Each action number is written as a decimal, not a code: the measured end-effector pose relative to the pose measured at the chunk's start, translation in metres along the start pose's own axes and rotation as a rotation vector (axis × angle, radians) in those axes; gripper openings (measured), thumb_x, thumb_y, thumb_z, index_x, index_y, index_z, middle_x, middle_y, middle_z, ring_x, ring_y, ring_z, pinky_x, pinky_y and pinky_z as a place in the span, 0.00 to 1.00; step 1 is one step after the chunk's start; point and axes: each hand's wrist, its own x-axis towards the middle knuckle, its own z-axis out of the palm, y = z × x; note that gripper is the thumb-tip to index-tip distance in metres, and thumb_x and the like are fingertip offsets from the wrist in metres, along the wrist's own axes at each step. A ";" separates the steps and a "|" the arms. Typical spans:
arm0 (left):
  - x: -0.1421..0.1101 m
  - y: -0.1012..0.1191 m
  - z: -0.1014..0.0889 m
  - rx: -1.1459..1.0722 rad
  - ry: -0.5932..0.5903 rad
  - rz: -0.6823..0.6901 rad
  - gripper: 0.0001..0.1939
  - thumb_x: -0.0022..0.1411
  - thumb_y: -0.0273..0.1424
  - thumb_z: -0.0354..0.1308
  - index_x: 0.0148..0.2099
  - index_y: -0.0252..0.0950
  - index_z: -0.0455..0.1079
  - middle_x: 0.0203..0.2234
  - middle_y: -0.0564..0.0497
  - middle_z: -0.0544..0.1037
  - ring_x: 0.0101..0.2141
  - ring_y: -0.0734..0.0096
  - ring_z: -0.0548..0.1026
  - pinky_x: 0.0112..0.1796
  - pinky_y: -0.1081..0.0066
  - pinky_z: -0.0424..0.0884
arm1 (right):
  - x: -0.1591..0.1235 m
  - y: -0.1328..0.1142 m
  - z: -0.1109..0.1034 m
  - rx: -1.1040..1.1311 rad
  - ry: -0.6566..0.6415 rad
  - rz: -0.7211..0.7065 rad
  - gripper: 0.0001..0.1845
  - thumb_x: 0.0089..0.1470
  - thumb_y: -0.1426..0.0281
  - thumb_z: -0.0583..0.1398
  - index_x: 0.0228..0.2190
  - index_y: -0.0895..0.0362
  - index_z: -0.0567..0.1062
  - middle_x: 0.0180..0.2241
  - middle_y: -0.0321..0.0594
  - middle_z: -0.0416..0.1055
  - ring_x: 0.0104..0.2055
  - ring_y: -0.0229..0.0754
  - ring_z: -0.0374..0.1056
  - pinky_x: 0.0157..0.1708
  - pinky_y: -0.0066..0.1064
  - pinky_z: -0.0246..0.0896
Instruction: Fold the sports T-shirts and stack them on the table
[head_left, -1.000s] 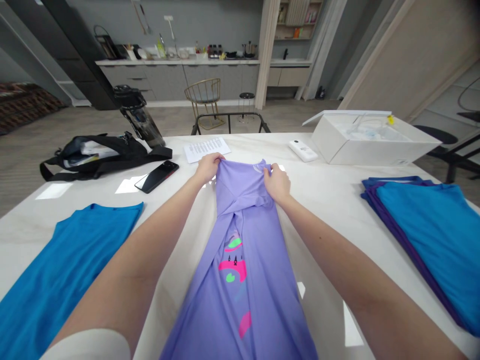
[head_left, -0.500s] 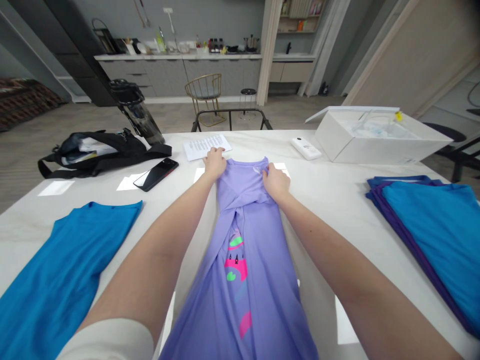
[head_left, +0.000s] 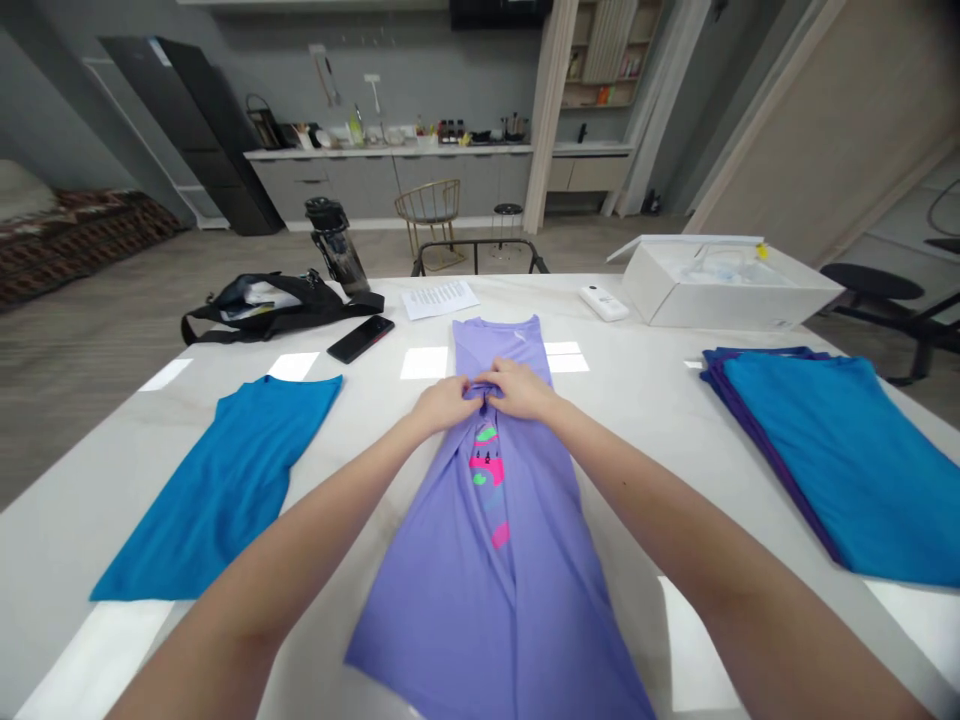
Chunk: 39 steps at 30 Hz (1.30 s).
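Observation:
A lilac dress (head_left: pixel 480 580) lies lengthwise on the white table, its neckline at the far end and its hem toward me. Through a gap in the folds down its middle shows a pink and green print. My left hand (head_left: pixel 448 402) and my right hand (head_left: pixel 519 388) meet at the gathered waist, fingers pinching the fabric from either side. Partly tucked under, the fingertips are close together or touching. To the left rests a blue garment (head_left: pixel 225 480), laid out with slight wrinkles.
Folded blue and purple clothes (head_left: pixel 840 440) are stacked at right. Behind them stands an open white box (head_left: pixel 727 300), with a white device (head_left: pixel 604 303) beside it. Farther left are a paper sheet (head_left: pixel 439 299), a phone (head_left: pixel 361 339), a black bag (head_left: pixel 277 310) and a dark bottle (head_left: pixel 337 245).
Both hands have left the dress's shoulders and come down together to its waist, where they grip the gathered cloth. My view has tilted up, showing more of the room.

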 end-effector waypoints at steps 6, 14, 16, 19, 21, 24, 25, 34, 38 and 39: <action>-0.047 0.009 0.016 -0.066 0.051 -0.131 0.06 0.62 0.34 0.57 0.39 0.38 0.71 0.37 0.46 0.81 0.40 0.59 0.79 0.37 0.68 0.67 | -0.009 -0.039 0.005 -0.177 0.002 0.100 0.11 0.67 0.68 0.56 0.45 0.53 0.78 0.48 0.47 0.72 0.52 0.51 0.67 0.49 0.40 0.56; -0.114 0.009 0.017 -0.065 0.015 -0.070 0.16 0.58 0.31 0.61 0.50 0.38 0.72 0.39 0.44 0.83 0.44 0.56 0.80 0.41 0.67 0.70 | -0.042 -0.044 -0.003 -0.238 0.023 0.320 0.14 0.68 0.71 0.51 0.49 0.56 0.74 0.52 0.52 0.71 0.54 0.52 0.66 0.49 0.40 0.57; -0.129 0.013 0.016 -0.010 -0.012 -0.091 0.09 0.61 0.32 0.59 0.44 0.37 0.74 0.43 0.40 0.83 0.46 0.54 0.80 0.43 0.66 0.71 | -0.051 -0.049 -0.003 -0.226 0.022 0.340 0.16 0.67 0.72 0.52 0.52 0.56 0.74 0.52 0.53 0.71 0.53 0.52 0.66 0.48 0.39 0.57; -0.150 0.023 0.017 0.080 0.046 -0.089 0.11 0.67 0.34 0.53 0.48 0.37 0.71 0.44 0.39 0.82 0.47 0.52 0.81 0.44 0.63 0.71 | -0.060 -0.067 0.000 -0.199 0.032 0.177 0.24 0.64 0.74 0.54 0.60 0.52 0.70 0.53 0.50 0.70 0.53 0.52 0.66 0.48 0.40 0.56; -0.163 0.029 0.017 0.111 0.088 -0.071 0.14 0.70 0.34 0.49 0.54 0.37 0.68 0.43 0.39 0.82 0.45 0.52 0.81 0.44 0.61 0.71 | -0.065 -0.083 0.003 -0.185 0.021 0.011 0.24 0.63 0.73 0.57 0.59 0.50 0.71 0.51 0.48 0.70 0.52 0.52 0.65 0.48 0.40 0.54; -0.180 0.035 0.017 0.080 0.076 -0.054 0.17 0.69 0.33 0.51 0.58 0.39 0.63 0.41 0.40 0.82 0.43 0.52 0.81 0.42 0.62 0.71 | -0.071 -0.099 0.004 -0.179 0.013 -0.081 0.15 0.63 0.72 0.58 0.50 0.53 0.77 0.49 0.47 0.70 0.51 0.51 0.65 0.47 0.39 0.53; -0.186 0.035 0.017 0.059 0.062 -0.058 0.19 0.67 0.32 0.53 0.58 0.39 0.63 0.41 0.40 0.82 0.43 0.51 0.81 0.41 0.63 0.71 | -0.073 -0.101 0.003 -0.178 0.019 -0.067 0.13 0.63 0.72 0.58 0.47 0.54 0.78 0.48 0.47 0.70 0.51 0.51 0.65 0.47 0.39 0.53; -0.248 0.031 0.006 0.209 -0.062 -0.121 0.11 0.64 0.36 0.55 0.48 0.40 0.71 0.40 0.40 0.82 0.43 0.49 0.81 0.40 0.62 0.70 | -0.107 -0.100 -0.007 -0.257 0.000 0.184 0.11 0.62 0.72 0.58 0.45 0.58 0.75 0.49 0.52 0.70 0.49 0.53 0.66 0.44 0.40 0.53; -0.275 0.049 0.008 0.260 0.039 -0.079 0.13 0.67 0.37 0.54 0.52 0.42 0.69 0.40 0.42 0.83 0.40 0.50 0.81 0.41 0.60 0.69 | -0.129 -0.124 -0.006 -0.237 0.015 -0.032 0.18 0.63 0.69 0.58 0.55 0.55 0.73 0.50 0.50 0.70 0.50 0.53 0.64 0.47 0.40 0.51; -0.280 0.054 0.010 0.263 0.050 -0.065 0.13 0.67 0.36 0.55 0.52 0.43 0.69 0.40 0.43 0.83 0.40 0.51 0.81 0.41 0.60 0.69 | -0.134 -0.131 -0.004 -0.217 0.003 -0.111 0.18 0.64 0.69 0.58 0.55 0.53 0.73 0.49 0.49 0.70 0.50 0.52 0.64 0.47 0.40 0.51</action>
